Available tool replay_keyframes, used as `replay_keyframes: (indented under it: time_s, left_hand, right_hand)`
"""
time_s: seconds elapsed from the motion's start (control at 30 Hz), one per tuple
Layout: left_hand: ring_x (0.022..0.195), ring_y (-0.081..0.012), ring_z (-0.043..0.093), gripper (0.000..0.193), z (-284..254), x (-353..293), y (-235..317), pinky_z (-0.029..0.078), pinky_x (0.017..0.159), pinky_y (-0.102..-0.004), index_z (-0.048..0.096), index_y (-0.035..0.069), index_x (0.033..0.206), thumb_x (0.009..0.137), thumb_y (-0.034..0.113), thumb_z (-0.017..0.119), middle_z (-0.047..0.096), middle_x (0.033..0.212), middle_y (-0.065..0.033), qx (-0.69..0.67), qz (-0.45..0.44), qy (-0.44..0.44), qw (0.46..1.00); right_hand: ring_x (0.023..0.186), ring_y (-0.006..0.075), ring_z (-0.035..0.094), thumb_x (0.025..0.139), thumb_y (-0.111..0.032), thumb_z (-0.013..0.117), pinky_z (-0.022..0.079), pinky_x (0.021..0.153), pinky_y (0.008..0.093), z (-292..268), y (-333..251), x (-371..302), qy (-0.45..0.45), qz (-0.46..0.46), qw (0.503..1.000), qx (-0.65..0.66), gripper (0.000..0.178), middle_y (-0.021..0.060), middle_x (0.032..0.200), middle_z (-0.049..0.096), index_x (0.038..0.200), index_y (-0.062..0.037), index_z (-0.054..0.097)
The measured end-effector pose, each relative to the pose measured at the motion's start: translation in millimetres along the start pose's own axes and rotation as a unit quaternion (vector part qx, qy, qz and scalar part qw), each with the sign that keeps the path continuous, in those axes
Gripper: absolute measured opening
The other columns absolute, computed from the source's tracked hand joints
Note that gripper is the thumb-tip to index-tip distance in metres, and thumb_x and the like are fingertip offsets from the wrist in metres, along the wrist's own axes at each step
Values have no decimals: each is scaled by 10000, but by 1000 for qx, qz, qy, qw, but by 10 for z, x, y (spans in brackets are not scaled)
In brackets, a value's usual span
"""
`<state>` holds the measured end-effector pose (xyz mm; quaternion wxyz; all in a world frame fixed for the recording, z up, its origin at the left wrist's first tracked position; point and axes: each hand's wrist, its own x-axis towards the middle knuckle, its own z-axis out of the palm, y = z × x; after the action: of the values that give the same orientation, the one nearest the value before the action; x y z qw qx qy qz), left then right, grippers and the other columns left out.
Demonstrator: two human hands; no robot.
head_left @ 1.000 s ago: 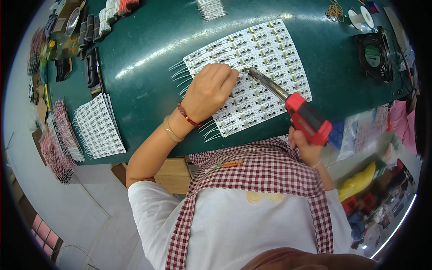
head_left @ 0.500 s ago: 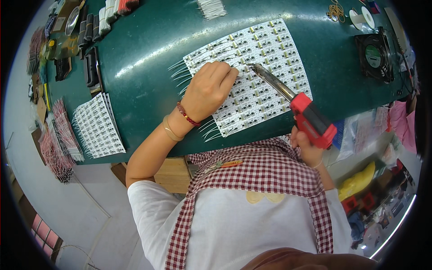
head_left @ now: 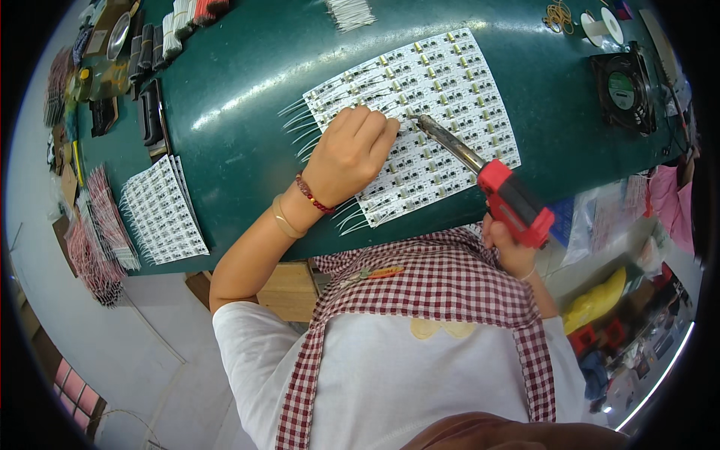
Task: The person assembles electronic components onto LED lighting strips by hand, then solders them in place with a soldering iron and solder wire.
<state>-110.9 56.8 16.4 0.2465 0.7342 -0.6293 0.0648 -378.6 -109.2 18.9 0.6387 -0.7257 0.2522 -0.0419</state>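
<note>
A white panel of small circuit boards [head_left: 442,172], with rows of dark and yellowish parts, lies on the green table. Thin white wires [head_left: 298,120] stick out past its left edge. Over the panel's left half, my left hand [head_left: 352,146] is closed with fingers pinched together; its fingertips and whatever they hold are hidden. My right hand [head_left: 511,246] grips a red and black soldering gun [head_left: 517,204] by its handle, near the table's front edge. The gun's dark metal tip points at the panel, just right of my left fingers.
More circuit panels [head_left: 166,210] are stacked at the left, beside bundles of red and white wires [head_left: 94,240]. A bundle of white wires [head_left: 351,13] lies at the far edge. On the right stand a black fan [head_left: 621,91] and a white spool [head_left: 602,30].
The soldering gun has shifted a little to the left, its tip now lower and closer to my left fingers. My left hand has barely moved.
</note>
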Motion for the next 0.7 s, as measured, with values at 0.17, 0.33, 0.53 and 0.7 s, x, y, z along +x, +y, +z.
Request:
replay_keyframes:
  time_s: [0.17,0.33,0.53,0.7]
  left_hand:
    - [747,-236,532,271,1,-4,0,451,659,-336,632,-37,987,722,21,617,528,826,-93,0,2,-5,1000]
    - [740,-236,528,272,5,-2,6,453,656,-337,629,-38,988,721,16,619,524,826,-92,2,2,-10,1000]
    - [787,-249,560,280,24,-20,1,475,690,-337,632,-43,990,715,8,618,556,870,-107,-15,-9,6,1000]
    - [802,-253,572,286,-6,-37,5,482,710,-338,633,-43,994,712,-3,615,569,892,-112,-1,-21,4,1000]
  right_hand:
    - [580,88,507,938,-303,595,405,534,224,-5,-20,37,-18,11,1000,-18,312,39,721,554,968,6,565]
    - [578,86,509,928,-336,604,402,532,217,21,-24,57,-3,-6,1000,-17,341,35,709,554,862,-3,567]
    - [565,88,508,923,-356,605,392,514,220,28,-167,72,25,-1,1000,-4,363,43,697,560,847,-3,564]
    - [558,88,505,924,-356,602,392,511,218,10,-182,83,23,6,1000,2,363,42,691,557,845,-4,563]
